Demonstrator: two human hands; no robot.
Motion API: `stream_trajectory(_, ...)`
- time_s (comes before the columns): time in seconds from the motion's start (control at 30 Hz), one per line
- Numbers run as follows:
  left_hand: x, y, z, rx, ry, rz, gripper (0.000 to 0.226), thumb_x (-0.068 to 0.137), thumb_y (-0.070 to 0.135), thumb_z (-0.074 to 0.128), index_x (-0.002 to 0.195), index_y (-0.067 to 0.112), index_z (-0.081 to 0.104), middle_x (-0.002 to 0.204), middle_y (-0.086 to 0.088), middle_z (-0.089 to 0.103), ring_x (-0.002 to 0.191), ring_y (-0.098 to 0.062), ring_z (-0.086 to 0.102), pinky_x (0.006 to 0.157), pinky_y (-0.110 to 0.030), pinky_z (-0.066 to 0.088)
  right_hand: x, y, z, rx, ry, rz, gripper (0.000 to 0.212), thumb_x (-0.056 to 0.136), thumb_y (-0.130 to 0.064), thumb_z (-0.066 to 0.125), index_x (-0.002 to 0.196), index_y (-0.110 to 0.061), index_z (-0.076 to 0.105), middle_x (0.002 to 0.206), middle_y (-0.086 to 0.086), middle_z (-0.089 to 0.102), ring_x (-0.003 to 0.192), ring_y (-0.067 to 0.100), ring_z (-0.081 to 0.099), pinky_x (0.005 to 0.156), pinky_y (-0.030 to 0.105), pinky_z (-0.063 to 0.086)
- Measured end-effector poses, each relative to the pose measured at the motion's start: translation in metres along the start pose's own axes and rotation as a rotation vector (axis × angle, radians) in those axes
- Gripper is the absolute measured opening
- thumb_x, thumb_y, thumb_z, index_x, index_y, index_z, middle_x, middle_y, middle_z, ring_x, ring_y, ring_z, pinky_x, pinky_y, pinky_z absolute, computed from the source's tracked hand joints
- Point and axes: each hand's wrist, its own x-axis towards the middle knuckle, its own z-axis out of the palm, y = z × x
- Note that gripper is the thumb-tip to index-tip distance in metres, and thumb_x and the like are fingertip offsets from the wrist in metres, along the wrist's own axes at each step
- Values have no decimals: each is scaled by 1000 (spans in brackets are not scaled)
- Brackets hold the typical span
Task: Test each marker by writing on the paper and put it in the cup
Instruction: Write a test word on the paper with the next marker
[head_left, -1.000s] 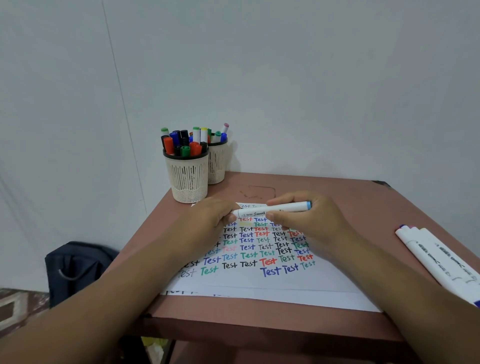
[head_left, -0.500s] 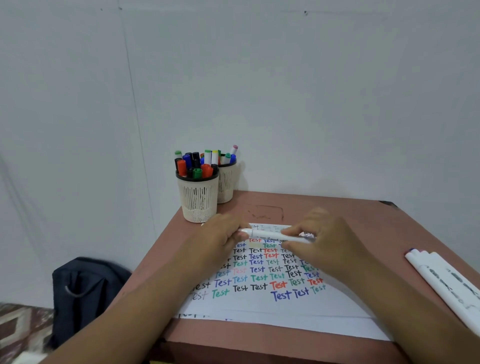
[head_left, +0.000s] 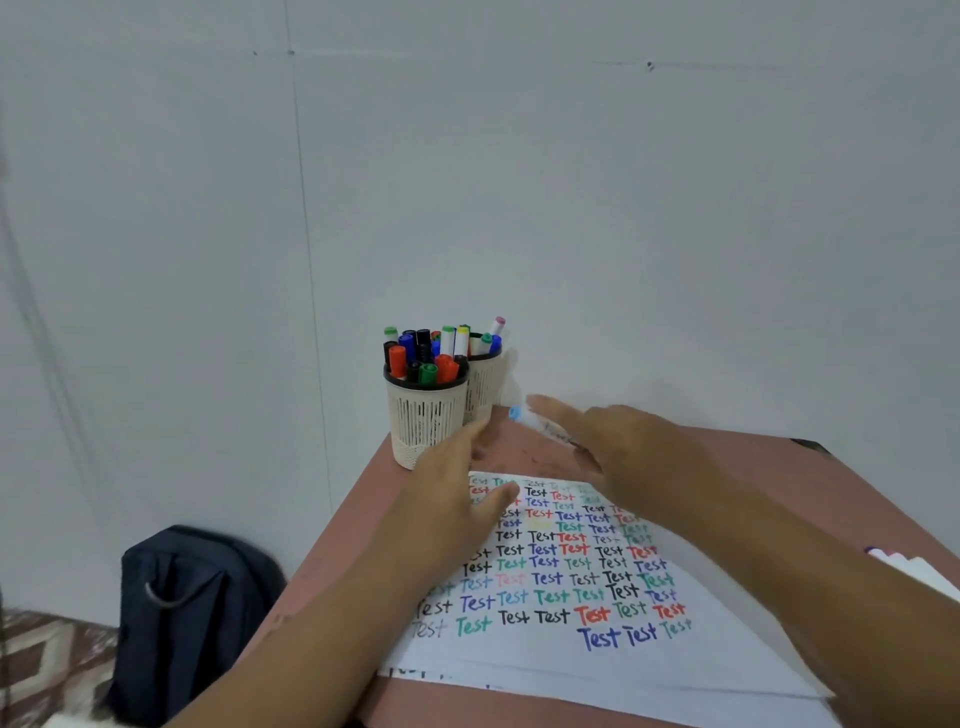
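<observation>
A white marker with a light-blue cap (head_left: 523, 419) is gripped by my right hand (head_left: 628, 452), cap end pointing left toward the cups; most of its barrel is hidden under my fingers. Two cream slotted cups stand at the table's far left corner: the front cup (head_left: 426, 421) is packed with several coloured markers, and the back cup (head_left: 487, 387) holds a few more. My left hand (head_left: 457, 499) hovers with fingers straight beside the front cup, over the top left of the paper (head_left: 561, 660). The paper is covered with rows of "Test" in several colours.
The brown table (head_left: 737, 467) stands against a white wall. More white markers (head_left: 919, 569) lie at the table's right edge. A dark blue bag (head_left: 192, 597) sits on the floor to the left of the table.
Both hands held the marker level over the paper. My left hand has let go and opened, and my right hand has carried the marker up and left toward the cups. The camera tilted upward.
</observation>
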Motion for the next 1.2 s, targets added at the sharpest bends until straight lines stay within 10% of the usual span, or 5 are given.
stream_trajectory(0.17,4,-5,1,60,-22,-98,67,87,59,64,145,38,39,142,18,46,129,-4,42,110,-36,42,56,18,-19,193,54,215,88,99,-24,61,154,-59,3,90,1,68,70,19,63,67,38,58)
stream_trajectory(0.43,7,-7,1,38,-41,-209,57,86,57,66,137,41,45,134,19,52,118,-2,50,98,-28,45,150,33,-26,546,357,378,89,88,-10,72,154,-45,23,78,3,69,71,9,67,61,9,47)
stream_trajectory(0.63,9,-9,1,52,-40,-189,54,87,56,65,136,41,47,132,21,53,114,1,49,94,-23,42,188,20,-11,779,548,453,84,86,-4,74,147,-37,26,76,5,70,67,12,69,57,14,52)
stream_trajectory(1.2,9,-11,2,63,-52,-150,52,89,53,64,136,39,48,133,21,52,113,3,47,91,-21,39,184,16,46,676,295,435,57,96,-11,64,139,-36,37,77,7,70,71,15,67,62,23,51)
